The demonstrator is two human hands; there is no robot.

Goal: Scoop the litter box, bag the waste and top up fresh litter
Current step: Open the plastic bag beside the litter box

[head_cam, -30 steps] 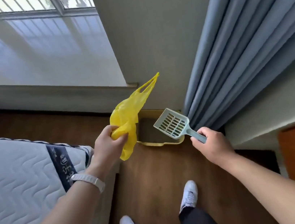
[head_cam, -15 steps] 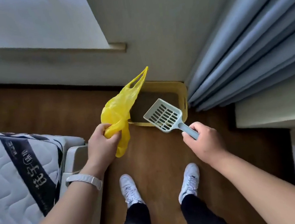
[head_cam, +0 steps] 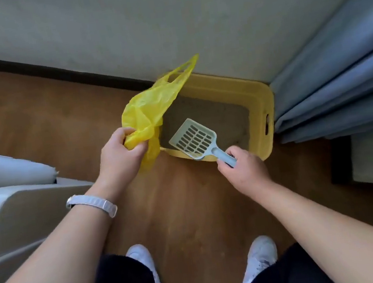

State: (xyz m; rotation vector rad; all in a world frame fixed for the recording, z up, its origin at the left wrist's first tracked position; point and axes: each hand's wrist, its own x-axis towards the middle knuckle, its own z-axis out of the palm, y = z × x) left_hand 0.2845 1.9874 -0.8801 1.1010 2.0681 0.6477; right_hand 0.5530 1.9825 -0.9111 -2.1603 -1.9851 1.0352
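Left hand: The crumpled lower part of the yellow bag (head_cam: 149, 108) is gripped by the left hand (head_cam: 120, 155), with the fingers curled tightly round it.
Bag: It is held at 10 o'clock from the scoop, and its handles stand up toward 1 o'clock over the left corner of the litter box (head_cam: 259, 107). It is probably kept so near so that the waste has only a short way to travel. Its mouth is not yet opened.
Right hand: The handle of the scoop (head_cam: 193, 140) is enclosed by the curled fingers of the right hand (head_cam: 245, 171).
Scoop: The slotted blade is pointed toward 11 o'clock, over the near edge of the box. No waste is seen on it. Whether the litter (head_cam: 213, 116) is touched cannot be told.
Litter box: It is placed on the floor (head_cam: 178, 209) at 12 to 1 o'clock from the shoes (head_cam: 142, 258) and pushed against the wall (head_cam: 164, 24). Grey litter is seen inside, but clumps cannot be made out.
Stage: The scooping is judged as not yet begun, and bagging and topping up are still to be done.
Surface: Brown wood-pattern boards are laid, closed at 12 o'clock by a dark skirting (head_cam: 50, 69).
Room: A blue-grey curtain (head_cam: 338, 72) hangs just beside the box at 3 o'clock. White padded furniture (head_cam: 11, 214) is seen at 9 o'clock. A pale watch band (head_cam: 93, 203) is worn on the left wrist.
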